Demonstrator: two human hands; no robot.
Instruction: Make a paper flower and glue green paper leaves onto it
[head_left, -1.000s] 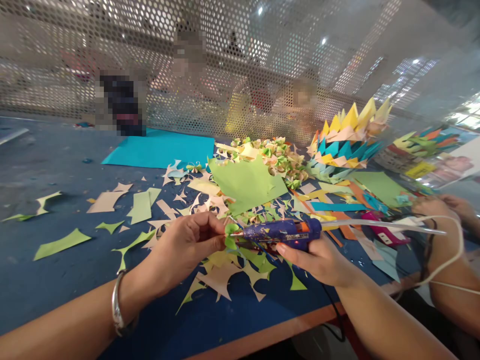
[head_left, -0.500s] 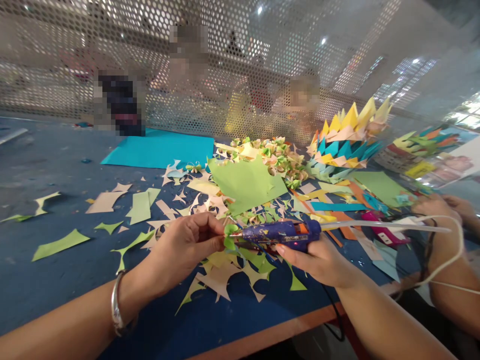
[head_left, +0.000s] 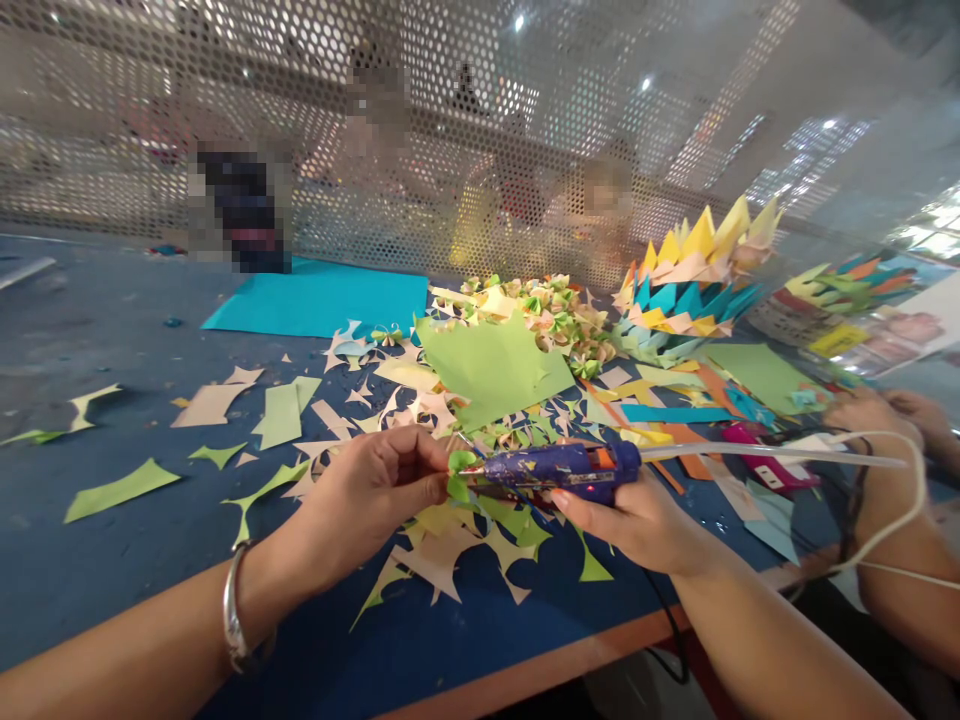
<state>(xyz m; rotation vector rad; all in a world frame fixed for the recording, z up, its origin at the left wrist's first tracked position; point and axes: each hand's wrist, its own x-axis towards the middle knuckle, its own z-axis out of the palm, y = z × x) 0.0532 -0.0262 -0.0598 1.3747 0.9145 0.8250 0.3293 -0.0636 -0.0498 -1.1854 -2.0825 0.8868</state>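
Between the thumb and fingers of my left hand [head_left: 367,495] is a small green paper flower [head_left: 459,476], held over the table. My right hand [head_left: 637,520] is wrapped round a blue glue gun [head_left: 562,468], which lies level with its nozzle pointing left. The nozzle tip meets the green paper; whether glue is coming out is too small to tell. A clear glue stick [head_left: 765,453] sticks out of the gun's back end. Cut paper scraps [head_left: 442,560] lie below both hands.
Behind the hands lie a large green sheet [head_left: 487,370], a pile of small paper flowers [head_left: 562,315] and a blue sheet [head_left: 322,300]. A layered folded-paper piece [head_left: 690,280] stands back right. Another person's arms [head_left: 892,500] and a white cord [head_left: 911,510] are at right.
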